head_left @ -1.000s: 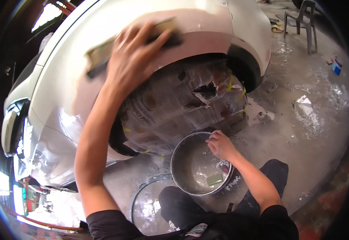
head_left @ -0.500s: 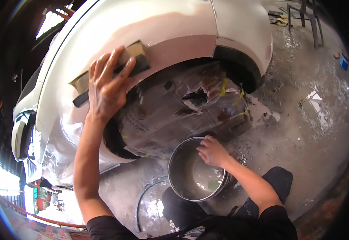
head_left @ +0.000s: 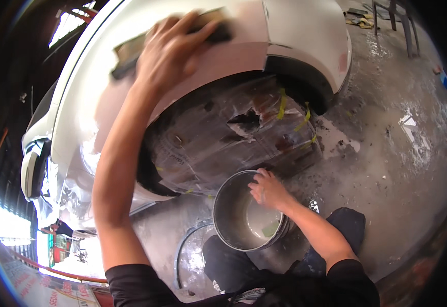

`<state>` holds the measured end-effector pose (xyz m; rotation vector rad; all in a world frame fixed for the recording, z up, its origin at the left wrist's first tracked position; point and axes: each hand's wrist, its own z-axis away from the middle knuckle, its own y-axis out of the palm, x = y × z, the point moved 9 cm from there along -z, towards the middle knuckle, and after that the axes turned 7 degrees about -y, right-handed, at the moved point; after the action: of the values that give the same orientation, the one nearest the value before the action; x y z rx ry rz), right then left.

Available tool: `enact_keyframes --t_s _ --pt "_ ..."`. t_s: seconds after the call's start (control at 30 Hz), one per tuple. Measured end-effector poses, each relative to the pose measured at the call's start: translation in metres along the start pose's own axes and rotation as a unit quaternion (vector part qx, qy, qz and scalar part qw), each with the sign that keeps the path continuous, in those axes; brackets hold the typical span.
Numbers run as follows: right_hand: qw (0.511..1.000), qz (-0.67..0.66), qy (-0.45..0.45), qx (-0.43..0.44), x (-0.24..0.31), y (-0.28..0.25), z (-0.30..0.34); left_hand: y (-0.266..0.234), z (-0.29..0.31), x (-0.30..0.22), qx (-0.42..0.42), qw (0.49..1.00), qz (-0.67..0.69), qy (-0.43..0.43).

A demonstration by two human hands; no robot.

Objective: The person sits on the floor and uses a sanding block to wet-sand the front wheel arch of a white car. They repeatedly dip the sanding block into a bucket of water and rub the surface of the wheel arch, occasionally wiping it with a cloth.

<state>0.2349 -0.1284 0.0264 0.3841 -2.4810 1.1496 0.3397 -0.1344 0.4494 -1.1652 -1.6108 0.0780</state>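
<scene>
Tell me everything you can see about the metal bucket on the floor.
The metal bucket is round, grey and dull, with a thin bright rim. It stands upright on the wet concrete floor, right below the plastic-wrapped wheel of the white car. Inside lies cloudy water and a small greenish piece, perhaps a sponge. The right hand rests on its far rim, fingers curled over the edge. The person's dark-trousered knees sit close on the near side. A grey hose curves beside it.
</scene>
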Motion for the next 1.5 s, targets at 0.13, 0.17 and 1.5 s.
enact_keyframes --t_s 0.13,0.17,1.5 --pt "0.997 0.037 0.027 0.058 -0.016 0.007 0.008 0.009 -0.023 -0.013 -0.03 0.999 0.035 0.028" --pt "0.995 0.019 0.045 0.087 -0.023 0.009 0.008 -0.005 0.012 -0.013 -0.02 1.0 0.014 0.009" --pt "0.992 0.037 0.021 0.119 -0.013 0.019 0.0 -0.018 0.077 0.015 -0.062 0.997 -0.016 -0.044"
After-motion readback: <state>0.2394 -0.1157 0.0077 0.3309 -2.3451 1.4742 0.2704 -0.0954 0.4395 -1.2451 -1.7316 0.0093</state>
